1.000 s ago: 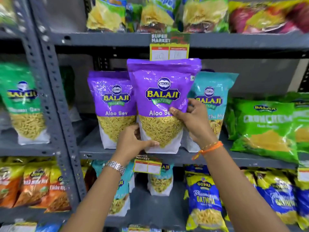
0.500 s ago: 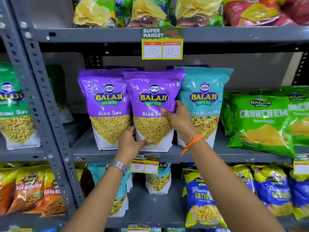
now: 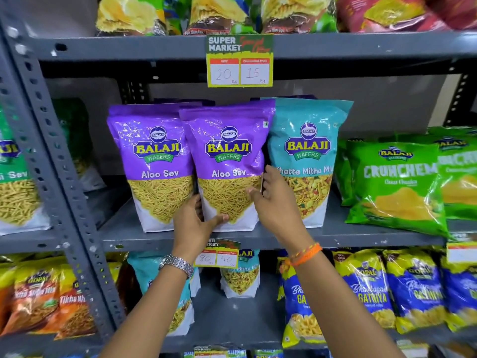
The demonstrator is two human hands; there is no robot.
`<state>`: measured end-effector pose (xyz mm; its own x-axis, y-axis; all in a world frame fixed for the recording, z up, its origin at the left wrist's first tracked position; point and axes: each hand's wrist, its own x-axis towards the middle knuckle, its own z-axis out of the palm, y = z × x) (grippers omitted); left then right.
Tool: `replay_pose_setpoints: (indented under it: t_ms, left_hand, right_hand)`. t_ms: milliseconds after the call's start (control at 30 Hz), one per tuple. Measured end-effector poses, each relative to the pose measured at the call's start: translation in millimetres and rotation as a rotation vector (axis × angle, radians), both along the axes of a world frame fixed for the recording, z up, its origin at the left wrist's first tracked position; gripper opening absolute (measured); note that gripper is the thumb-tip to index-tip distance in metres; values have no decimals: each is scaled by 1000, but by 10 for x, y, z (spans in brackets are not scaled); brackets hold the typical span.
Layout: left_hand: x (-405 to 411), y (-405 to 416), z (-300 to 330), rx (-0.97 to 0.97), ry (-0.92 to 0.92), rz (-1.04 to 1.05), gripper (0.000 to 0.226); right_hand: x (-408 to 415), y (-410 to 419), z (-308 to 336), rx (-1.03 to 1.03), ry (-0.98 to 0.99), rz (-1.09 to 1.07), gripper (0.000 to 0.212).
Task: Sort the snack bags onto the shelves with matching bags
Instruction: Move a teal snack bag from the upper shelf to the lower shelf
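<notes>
Head view: my left hand (image 3: 192, 226) and right hand (image 3: 275, 202) clamp the purple Aloo Sev bag (image 3: 227, 166) upright on the middle shelf (image 3: 374, 235), between its twin (image 3: 154, 164) and the teal bag (image 3: 307, 161). I'd square its base, then let go gently.

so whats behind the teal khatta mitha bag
A dark purple edge peeks above the teal Khatta Mitha bag, so likely another bag behind it; the rest is covered.
</notes>
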<state>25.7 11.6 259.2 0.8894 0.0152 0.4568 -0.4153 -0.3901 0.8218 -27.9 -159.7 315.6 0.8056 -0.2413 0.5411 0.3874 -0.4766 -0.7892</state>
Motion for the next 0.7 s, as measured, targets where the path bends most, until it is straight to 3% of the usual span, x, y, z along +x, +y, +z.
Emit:
replay_pose_setpoints:
  t_ms: [133, 300, 467, 600, 700]
  left_hand:
    - [-219, -39, 123, -196, 5, 36, 76]
    - [-545, -371, 431, -373, -121, -18, 46]
    - [-495, -916, 612, -234, -84, -173, 34]
    - [-381, -1175, 452, -52, 40, -170, 56]
    - [-332, -1322, 240, 40, 112, -178, 71]
  right_hand:
    - [-424, -280, -9, 162, -23, 49, 45]
    - [-555, -897, 84, 317, -218, -48, 35]
    - [-331, -1401, 156, 383, -244, -91, 41]
    - [-72, -1604, 282, 359, -129, -2, 59]
    - [100, -1688, 340, 355, -48, 123, 56]
